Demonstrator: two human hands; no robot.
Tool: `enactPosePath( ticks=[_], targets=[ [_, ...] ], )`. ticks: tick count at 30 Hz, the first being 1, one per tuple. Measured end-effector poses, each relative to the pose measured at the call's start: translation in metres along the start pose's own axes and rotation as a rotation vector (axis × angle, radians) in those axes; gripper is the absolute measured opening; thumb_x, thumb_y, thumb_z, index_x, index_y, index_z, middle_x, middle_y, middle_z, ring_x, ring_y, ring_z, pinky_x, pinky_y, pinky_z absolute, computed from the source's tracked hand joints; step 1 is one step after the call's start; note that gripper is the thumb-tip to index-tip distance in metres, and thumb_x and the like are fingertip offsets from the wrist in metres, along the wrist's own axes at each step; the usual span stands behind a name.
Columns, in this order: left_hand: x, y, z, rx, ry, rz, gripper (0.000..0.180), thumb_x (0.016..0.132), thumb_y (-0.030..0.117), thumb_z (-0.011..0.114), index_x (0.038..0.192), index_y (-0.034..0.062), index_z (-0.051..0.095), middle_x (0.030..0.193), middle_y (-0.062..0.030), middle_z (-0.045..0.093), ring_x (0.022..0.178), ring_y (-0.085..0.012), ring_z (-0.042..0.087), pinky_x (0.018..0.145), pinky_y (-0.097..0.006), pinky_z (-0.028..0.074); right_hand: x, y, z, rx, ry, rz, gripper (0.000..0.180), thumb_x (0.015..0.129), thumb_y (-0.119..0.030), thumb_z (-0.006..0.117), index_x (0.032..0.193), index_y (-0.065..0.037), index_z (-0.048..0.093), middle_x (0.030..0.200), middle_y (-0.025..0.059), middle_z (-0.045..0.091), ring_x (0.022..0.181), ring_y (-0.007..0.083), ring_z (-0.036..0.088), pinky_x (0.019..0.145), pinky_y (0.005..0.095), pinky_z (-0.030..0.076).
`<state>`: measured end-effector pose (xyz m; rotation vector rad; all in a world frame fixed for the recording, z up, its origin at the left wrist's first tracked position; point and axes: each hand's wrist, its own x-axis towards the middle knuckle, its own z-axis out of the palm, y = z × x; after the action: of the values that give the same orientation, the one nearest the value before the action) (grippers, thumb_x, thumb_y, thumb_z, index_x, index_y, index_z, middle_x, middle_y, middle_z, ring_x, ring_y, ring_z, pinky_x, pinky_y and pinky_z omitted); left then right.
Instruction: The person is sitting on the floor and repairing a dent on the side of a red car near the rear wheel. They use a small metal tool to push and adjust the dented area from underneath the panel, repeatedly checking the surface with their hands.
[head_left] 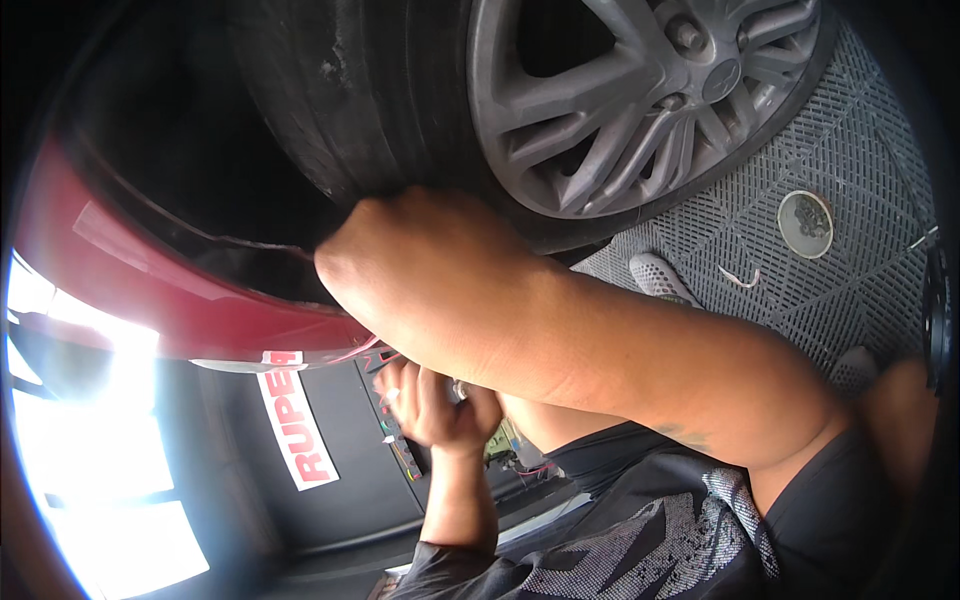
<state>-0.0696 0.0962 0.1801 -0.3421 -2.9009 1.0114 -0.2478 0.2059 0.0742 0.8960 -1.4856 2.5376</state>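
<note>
My right arm crosses the middle toward the dark wheel arch (190, 170) of a red car. My right hand, at the end of that arm beside the tire (370, 110), has its fingers hidden in shadow and behind the arm. Below the arm, my left hand (435, 400) is curled near the lower edge of the red body panel (190, 285). Between its thumb and fingers sits something small, mostly hidden. A thin pinkish strip (355, 350) runs from the panel edge toward this hand. The grey alloy wheel (640, 110) fills the top.
Grey grated floor tiles (870, 140) lie to the right, with a round pale-rimmed disc (805, 225) and a curled whitish strip (742, 278) on them. A grey perforated shoe (658, 275) is below the wheel. A dark panel with a white sign (298, 430) stands behind my left hand.
</note>
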Motion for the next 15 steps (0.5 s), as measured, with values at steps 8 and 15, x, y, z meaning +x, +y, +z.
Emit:
enactPosePath(
  ticks=[8, 15],
  targets=[
    [0.019, 0.034, 0.023, -0.079, -0.219, -0.347, 0.067, 0.077, 0.034, 0.084, 0.130, -0.0017, 0.063, 0.123, -0.0250, 0.069, 0.114, -0.0470, 0.064, 0.093, -0.055, 0.049, 0.000, -0.003, -0.002, 0.015, 0.020, -0.003, 0.008, 0.076, -0.007, 0.071, 0.074, 0.000, 0.073, 0.071, 0.0225, 0.071, 0.070, 0.0371, 0.077, 0.061, 0.0450, 0.064],
    [0.042, 0.051, 0.050, 0.034, -0.161, -0.386, 0.068, 0.076, 0.034, 0.086, 0.129, -0.0008, 0.064, 0.120, -0.0229, 0.070, 0.112, -0.0446, 0.066, 0.090, -0.054, 0.051, -0.002, -0.005, 0.004, -0.064, 0.018, -0.016, 0.008, 0.078, -0.007, 0.070, 0.072, -0.001, 0.071, 0.070, 0.0225, 0.071, 0.069, 0.0365, 0.077, 0.060, 0.0449, 0.063]
  ],
)
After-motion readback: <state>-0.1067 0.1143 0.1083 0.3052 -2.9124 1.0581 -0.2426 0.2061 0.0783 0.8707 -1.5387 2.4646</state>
